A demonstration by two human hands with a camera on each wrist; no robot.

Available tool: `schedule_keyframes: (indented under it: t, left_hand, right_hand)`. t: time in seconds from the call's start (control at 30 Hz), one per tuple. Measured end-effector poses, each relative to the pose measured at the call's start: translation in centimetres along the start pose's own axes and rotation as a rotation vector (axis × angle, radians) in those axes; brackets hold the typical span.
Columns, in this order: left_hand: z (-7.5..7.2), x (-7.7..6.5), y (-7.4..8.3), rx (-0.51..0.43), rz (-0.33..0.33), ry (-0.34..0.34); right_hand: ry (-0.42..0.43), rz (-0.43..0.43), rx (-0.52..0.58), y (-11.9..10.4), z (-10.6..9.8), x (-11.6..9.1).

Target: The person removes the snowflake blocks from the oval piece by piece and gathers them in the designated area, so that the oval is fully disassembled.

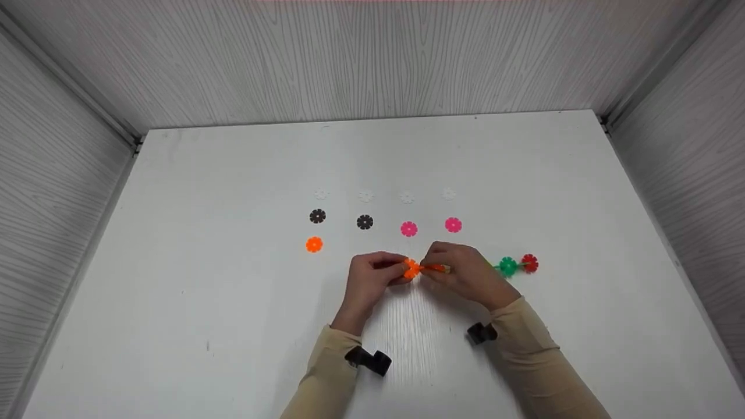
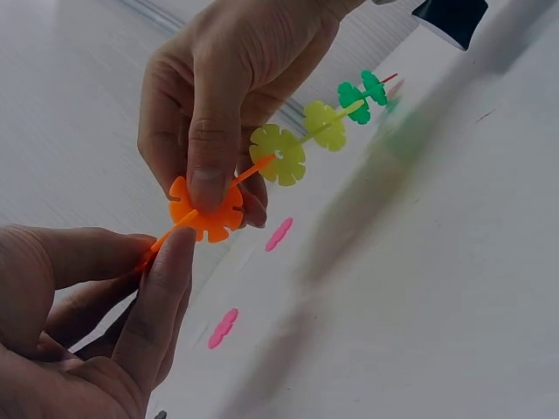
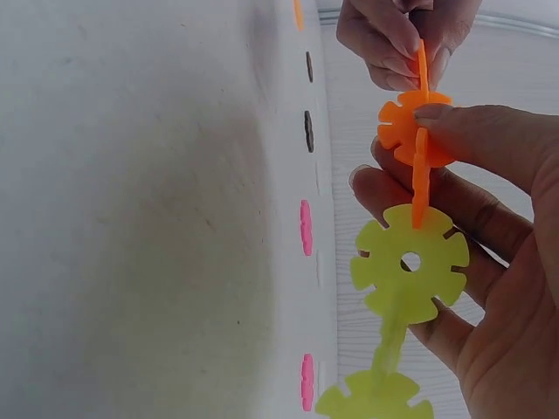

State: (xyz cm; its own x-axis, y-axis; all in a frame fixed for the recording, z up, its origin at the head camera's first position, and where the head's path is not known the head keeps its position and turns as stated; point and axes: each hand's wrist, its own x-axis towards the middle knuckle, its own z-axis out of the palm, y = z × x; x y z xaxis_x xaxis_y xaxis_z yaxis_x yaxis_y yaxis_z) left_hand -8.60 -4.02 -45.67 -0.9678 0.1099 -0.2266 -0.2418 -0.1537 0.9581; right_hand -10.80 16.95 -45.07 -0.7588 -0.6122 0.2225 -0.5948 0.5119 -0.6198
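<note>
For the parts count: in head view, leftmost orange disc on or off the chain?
Off: the orange disc lies flat on the table, apart from the chain.

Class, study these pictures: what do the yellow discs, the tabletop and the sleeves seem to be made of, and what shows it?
Yellow discs: probably plastic, smooth, seemingly slightly translucent; crisp, regular notches suggest moulding.
Tabletop: perhaps laminate or painted board; smooth, white, faint sheen.
Sleeves: matt fabric, judging by the folds; fibre unclear.

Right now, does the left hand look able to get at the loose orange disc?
Probably yes: only bare table shows between the left hand and that loose orange disc. Its fingers pinch another orange disc, though, so it would likely need to let go first.
</note>
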Motion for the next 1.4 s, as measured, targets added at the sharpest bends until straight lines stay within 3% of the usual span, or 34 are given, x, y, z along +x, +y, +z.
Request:
schedule_keyframes:
  t: [0.3, 0.7, 1.17, 1.4]
  left_hand:
    - [-0.07, -0.03, 0.12, 0.007, 0.018, -0.004]
    - [-0.26, 0.11, 0.16, -0.004, -0.019, 0.008]
    - [-0.64, 0.58, -0.23, -0.088, -0.053, -0.003]
    - [-0.51, 0.6, -0.02, -0.061, -0.02, -0.005]
  right_hand:
    - [0.009, -0.052, 0.006, 0.07, -0.15, -0.09]
    - [-0.018, -0.025, 0.017, -0.25, -0.19, 0.11]
    - [-0.003, -0.063, 0.021, -0.29, -0.28, 0.22]
    - [-0.012, -0.045, 0.005, -0.41, -0.53, 0.32]
